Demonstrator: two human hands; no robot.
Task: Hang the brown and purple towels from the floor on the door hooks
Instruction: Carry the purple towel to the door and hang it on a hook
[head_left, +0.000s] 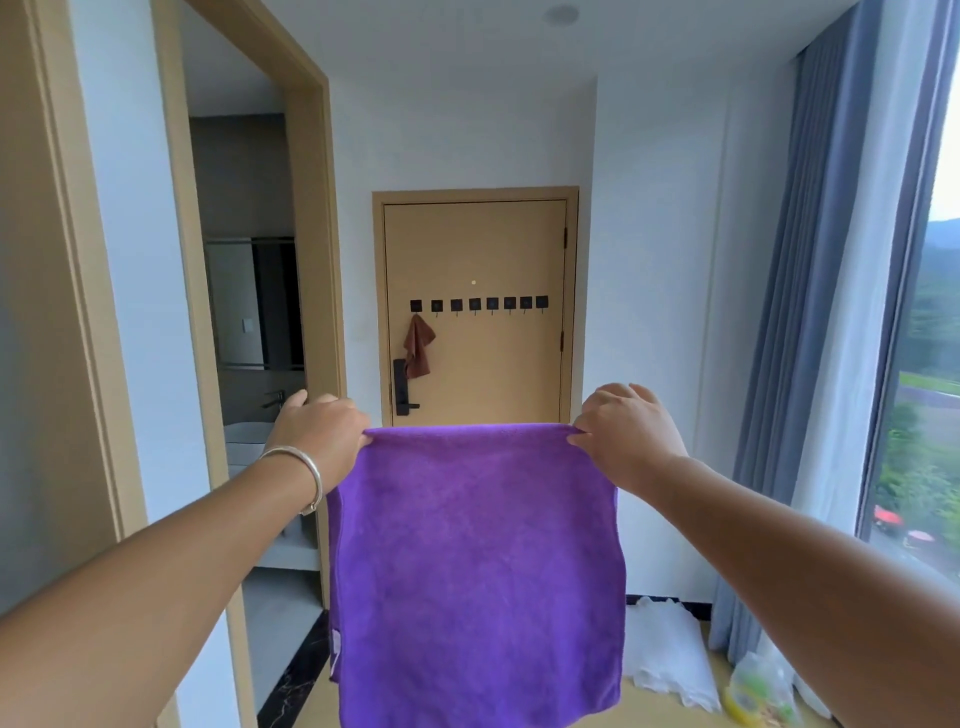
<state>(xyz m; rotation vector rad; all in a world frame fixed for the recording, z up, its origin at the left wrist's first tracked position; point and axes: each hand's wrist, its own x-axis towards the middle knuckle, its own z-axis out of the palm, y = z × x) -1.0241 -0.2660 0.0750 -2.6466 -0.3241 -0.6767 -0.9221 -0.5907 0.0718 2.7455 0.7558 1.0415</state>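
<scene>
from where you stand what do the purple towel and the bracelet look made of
Purple towel: soft, matte microfibre-like cloth, judging by its fine fuzzy nap and limp drape. Bracelet on the left wrist: probably polished silver-coloured metal, with a smooth, shiny rounded band; the exact metal cannot be told.

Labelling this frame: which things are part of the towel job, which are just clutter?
Job: purple towel, pinched by left hand and right hand; brown towel on a hook; door hooks; door.
Clutter: plastic bags, curtain, sink.
</scene>
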